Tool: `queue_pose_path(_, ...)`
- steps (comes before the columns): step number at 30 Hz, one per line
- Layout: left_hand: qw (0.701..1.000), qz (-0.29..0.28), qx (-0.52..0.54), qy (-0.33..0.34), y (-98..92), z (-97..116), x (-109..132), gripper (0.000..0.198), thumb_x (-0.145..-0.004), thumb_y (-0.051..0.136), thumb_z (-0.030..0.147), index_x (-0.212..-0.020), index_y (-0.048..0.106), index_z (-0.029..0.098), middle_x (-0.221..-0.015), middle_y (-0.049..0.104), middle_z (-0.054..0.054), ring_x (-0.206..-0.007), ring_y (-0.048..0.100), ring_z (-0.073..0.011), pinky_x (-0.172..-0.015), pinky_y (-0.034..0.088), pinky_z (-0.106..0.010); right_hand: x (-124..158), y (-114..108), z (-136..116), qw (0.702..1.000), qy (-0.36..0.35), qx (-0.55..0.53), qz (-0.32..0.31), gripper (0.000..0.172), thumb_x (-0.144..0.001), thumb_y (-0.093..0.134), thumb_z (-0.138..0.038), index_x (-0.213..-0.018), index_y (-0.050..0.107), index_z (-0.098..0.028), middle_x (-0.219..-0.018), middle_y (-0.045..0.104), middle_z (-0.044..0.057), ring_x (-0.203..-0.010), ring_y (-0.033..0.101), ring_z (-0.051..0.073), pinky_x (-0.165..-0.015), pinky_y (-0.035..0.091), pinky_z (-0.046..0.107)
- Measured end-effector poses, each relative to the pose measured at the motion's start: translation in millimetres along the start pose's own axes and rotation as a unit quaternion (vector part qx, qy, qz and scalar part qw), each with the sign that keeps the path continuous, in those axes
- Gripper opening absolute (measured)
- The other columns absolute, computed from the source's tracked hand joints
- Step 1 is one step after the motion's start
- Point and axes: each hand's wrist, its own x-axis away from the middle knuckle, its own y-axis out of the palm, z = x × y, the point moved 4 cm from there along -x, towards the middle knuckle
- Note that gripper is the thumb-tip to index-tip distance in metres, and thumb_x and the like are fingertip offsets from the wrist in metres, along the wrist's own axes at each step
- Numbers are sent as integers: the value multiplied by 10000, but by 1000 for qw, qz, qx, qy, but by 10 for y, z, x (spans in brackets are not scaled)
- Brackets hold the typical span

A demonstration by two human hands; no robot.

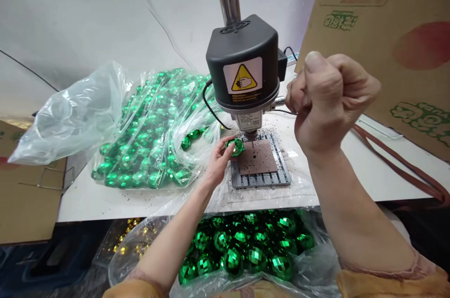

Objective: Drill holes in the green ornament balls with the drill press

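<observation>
My left hand (222,157) pinches a shiny green faceted ball (235,147) between thumb and fingers. The ball is at the left of the drill bit (252,143), over the edge of a brown pad (258,160) on the slotted metal base (262,179). Above stands a small black drill press (242,61) with a yellow warning label. My right hand (328,96) is closed in a fist at the machine's right side, around its lever (280,101); most of that lever is hidden by the fingers.
A clear plastic bag of green balls (144,134) lies on the white table (116,204) at left. Below the front edge is another open bag of green balls (242,251), with gold balls (131,237) beside it. Cardboard boxes (379,40) flank the table. Dark shavings surround the base.
</observation>
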Motion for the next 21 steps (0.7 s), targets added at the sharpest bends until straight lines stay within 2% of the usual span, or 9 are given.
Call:
queue_pose_path(2, 998, -5, -37, 43, 73, -32, 30, 519, -867, 641, 601, -1219, 637, 219, -1137, 701, -75, -994, 664, -204, -823, 551, -313, 8, 5, -12, 1000, 7, 22, -3, 483, -866, 631, -349, -532, 307, -221, -431, 318, -60, -398, 261, 82, -420, 205, 317)
queue_pose_path(4, 993, -15, -79, 85, 123, -55, 34, 510, -897, 612, 586, -1239, 636, 209, -1211, 692, -89, -1110, 642, -229, -973, 513, -357, 21, 4, -15, 999, 20, 51, -3, 506, -874, 619, -399, -543, 281, -219, -446, 309, -53, -414, 265, 90, -438, 222, 319)
queue_pose_path(6, 987, -28, -118, 108, 152, -88, 21, 512, -918, 598, 557, -1289, 606, 204, -1254, 678, -99, -1162, 626, -238, -1030, 480, -371, 34, -3, -10, 997, 30, 71, -1, 516, -882, 602, -435, -554, 268, -218, -461, 303, -45, -428, 267, 98, -456, 239, 324)
queue_pose_path(11, 982, -50, -139, 116, 189, -194, -24, 593, -910, 636, 507, -1395, 493, 196, -1299, 645, -120, -1144, 635, -234, -988, 501, -356, 42, -2, -1, 997, 36, 72, -4, 523, -879, 604, -440, -559, 257, -216, -475, 302, -40, -438, 270, 96, -463, 247, 324)
queue_pose_path(16, 984, -53, -126, 115, 228, -234, -50, 606, -877, 683, 494, -1365, 508, 179, -1296, 641, -131, -1143, 639, -242, -993, 503, -372, 19, 22, -48, 1000, 14, 7, -14, 497, -896, 595, -298, -536, 270, -190, -459, 295, -55, -414, 291, 50, -460, 195, 287)
queue_pose_path(21, 985, -65, -110, 114, 262, -229, -73, 574, -878, 688, 469, -1347, 520, 184, -1264, 659, -127, -1139, 645, -243, -987, 510, -378, 10, 25, -47, 1000, 1, -11, -20, 505, -878, 631, -296, -529, 284, -185, -449, 290, -64, -403, 286, 35, -450, 196, 271)
